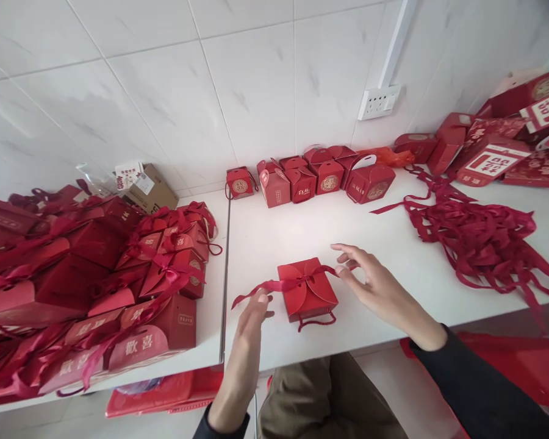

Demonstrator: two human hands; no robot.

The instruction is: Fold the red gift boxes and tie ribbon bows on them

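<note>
A small red gift box [307,291] with petal flaps sits on the white table [302,238] in front of me. A dark red ribbon [274,285] runs across its top and trails out to the left. My left hand [251,317] is just left of the box, fingers pinched on the ribbon's left end. My right hand [370,277] hovers at the box's right side, fingers spread, fingertips near the ribbon's right end; I cannot tell whether they touch it.
A heap of finished red boxes with ribbons [86,286] fills the left table. A row of small red boxes [311,177] lines the back wall. Loose red ribbons [480,238] lie right, flat red cartons [498,152] beyond. A wall socket [379,102] is above.
</note>
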